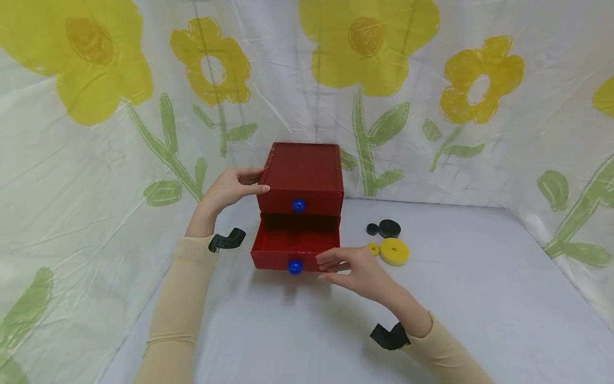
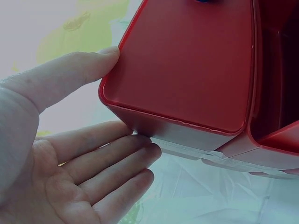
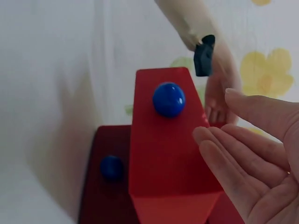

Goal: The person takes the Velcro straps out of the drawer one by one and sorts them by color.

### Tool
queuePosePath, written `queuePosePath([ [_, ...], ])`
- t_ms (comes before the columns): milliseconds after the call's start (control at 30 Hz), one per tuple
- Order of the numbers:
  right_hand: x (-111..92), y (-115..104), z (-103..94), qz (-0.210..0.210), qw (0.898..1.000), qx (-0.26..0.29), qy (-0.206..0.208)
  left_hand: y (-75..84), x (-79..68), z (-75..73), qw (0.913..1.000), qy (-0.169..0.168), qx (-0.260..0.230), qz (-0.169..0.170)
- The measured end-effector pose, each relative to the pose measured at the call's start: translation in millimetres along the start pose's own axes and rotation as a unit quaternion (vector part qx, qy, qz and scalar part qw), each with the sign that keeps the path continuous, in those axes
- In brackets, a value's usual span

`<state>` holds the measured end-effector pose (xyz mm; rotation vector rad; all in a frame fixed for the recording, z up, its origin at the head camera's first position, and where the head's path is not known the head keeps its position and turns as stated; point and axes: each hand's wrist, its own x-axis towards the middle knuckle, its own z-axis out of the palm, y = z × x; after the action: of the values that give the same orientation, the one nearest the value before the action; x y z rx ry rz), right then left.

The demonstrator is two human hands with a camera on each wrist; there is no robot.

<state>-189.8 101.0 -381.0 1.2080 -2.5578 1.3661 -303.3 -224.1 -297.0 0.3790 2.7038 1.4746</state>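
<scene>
A small red box [image 1: 304, 166] with two drawers stands on the white table. Its upper drawer [image 1: 318, 204] is closed; its lower drawer [image 1: 273, 260] is pulled out, and the part of its inside that shows is bare. Each drawer front carries a round blue knob [image 3: 169, 99]. My left hand [image 1: 231, 186] rests against the box's left side near the upper front corner, thumb at the edge and fingers extended in the left wrist view. My right hand [image 1: 357, 271] is at the right end of the lower drawer's front, fingers loosely bent, gripping nothing.
Right of the box lie a large black disc [image 1: 389, 229], a small black disc [image 1: 372, 229], a large yellow disc [image 1: 394, 252] and a small yellow disc [image 1: 373, 249]. A white sheet [image 1: 288, 106] with painted yellow flowers hangs behind and along the sides.
</scene>
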Motion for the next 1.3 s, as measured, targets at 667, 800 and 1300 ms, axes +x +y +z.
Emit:
queuePosePath([
  [667,12,7,41.6,0.034,0.999,-0.014,0.006,-1.4,0.7,0.7,1.0000,0.000,-0.008,-0.002],
  [800,14,7,46.1,0.035,0.999,-0.017,0.029,6.9,-3.7,0.5,0.9999,-0.004,-0.009,-0.003],
  [1300,21,3,59.8,0.097,0.992,-0.040,0.068,14.1,-8.4,0.8,0.9999,-0.006,-0.007,-0.006],
])
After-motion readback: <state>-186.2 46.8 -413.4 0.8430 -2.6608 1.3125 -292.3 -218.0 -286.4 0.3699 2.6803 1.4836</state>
